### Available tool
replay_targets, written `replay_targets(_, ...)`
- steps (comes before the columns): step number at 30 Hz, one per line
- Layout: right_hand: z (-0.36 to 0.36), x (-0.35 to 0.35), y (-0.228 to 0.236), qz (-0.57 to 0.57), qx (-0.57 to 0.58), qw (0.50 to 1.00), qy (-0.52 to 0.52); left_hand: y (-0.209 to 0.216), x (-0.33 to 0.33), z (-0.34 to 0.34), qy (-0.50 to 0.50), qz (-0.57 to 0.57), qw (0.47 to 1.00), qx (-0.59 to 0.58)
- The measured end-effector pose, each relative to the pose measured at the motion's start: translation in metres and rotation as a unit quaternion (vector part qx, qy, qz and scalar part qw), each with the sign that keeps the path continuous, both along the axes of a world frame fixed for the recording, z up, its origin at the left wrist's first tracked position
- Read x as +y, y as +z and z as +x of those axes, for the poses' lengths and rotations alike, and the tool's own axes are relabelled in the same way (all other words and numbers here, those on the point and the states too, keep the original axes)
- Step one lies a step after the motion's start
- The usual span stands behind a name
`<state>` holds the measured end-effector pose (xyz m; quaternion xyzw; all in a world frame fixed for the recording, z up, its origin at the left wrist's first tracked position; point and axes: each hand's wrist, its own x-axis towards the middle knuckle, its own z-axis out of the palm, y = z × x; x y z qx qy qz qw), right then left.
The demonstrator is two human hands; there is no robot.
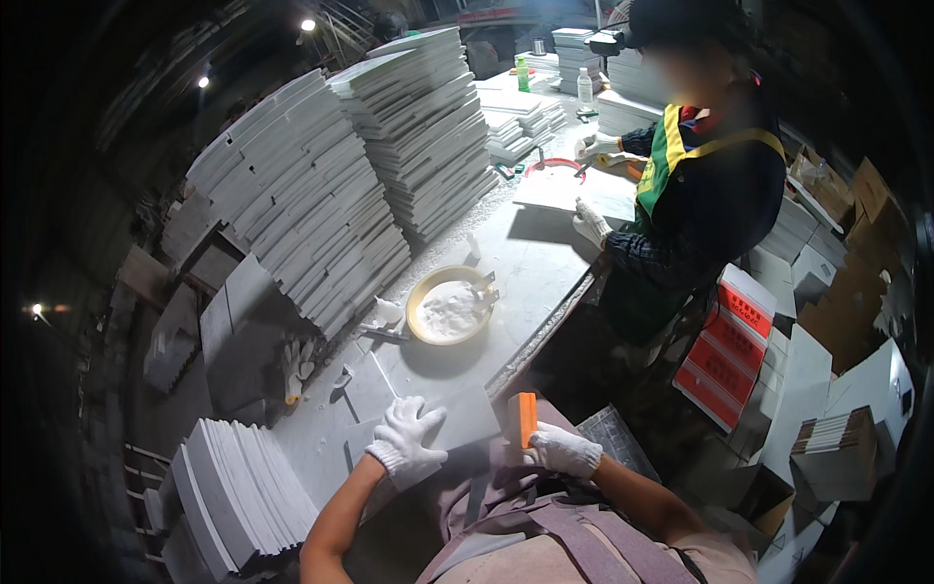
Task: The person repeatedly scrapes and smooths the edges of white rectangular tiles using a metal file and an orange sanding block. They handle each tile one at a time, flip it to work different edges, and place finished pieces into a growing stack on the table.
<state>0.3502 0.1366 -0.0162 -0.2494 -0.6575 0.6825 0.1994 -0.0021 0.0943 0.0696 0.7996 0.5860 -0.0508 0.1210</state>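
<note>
My left hand [407, 438], in a white knit glove, rests on a flat pale-grey tile [471, 413] at the near edge of the worktable, its fingers spread. In my right hand [566, 452], also gloved, is an orange block [527, 417] with a pale side, held upright just beyond the tile's right end. Whether it is a sanding block I cannot tell. Ahead of the tile stands a cream bowl [418, 327] of white powder or paste [449, 309]. A flat scraper [485, 284] leans at the bowl's right rim.
Tall stacks of white tiles [302, 200] line the table's left side; more tiles [248, 487] stand at near left. Across the table [530, 311], a gloved co-worker [715, 180] handles a white panel [550, 197] beside a red-rimmed bowl [559, 165]. Boxes [725, 346] crowd the right.
</note>
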Motion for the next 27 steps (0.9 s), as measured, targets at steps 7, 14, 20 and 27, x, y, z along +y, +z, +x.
replay_targets(7,-0.021,-0.015,-0.001,-0.490,0.295,0.820,0.033,-0.024,0.006,-0.012,0.109,0.120,0.973,-0.166)
replay_targets(14,-0.017,-0.014,0.014,-0.153,0.132,0.975,0.089,-0.047,0.011,0.010,0.160,0.273,0.945,-0.087)
replay_targets(20,-0.008,-0.028,0.017,-0.339,0.202,0.918,-0.045,-0.047,0.010,0.010,0.197,0.236,0.948,-0.084)
replay_targets(27,0.009,-0.046,-0.002,-0.409,0.214,0.865,-0.197,-0.054,-0.004,0.005,0.148,0.291,0.938,-0.117)
